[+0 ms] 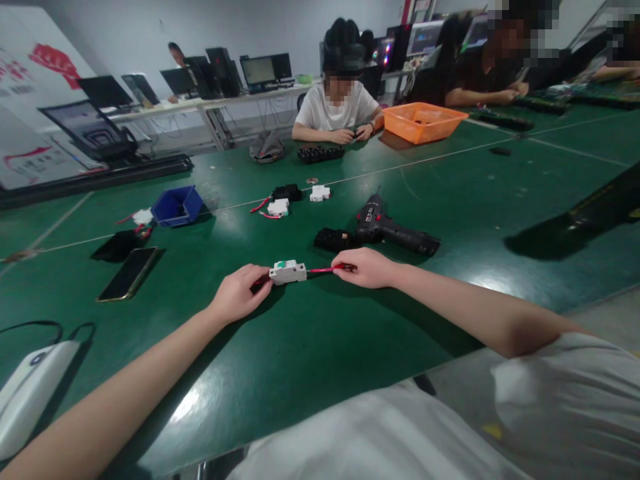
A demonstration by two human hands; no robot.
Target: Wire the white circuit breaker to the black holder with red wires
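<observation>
A white circuit breaker with a green switch mark lies between my hands, just over the green table. My left hand is closed at its left end, with a bit of red wire showing by the fingers; whether it grips the breaker or the wire, or both, is partly hidden. From the breaker's right end runs a red wire, pinched in the fingers of my right hand. A black cordless drill lies just beyond my right hand, beside a black ribbed block.
Two more breakers lie ahead, near red wires. To the left are a blue bin, a phone and a white device. An orange basket stands across the table, beside a seated person.
</observation>
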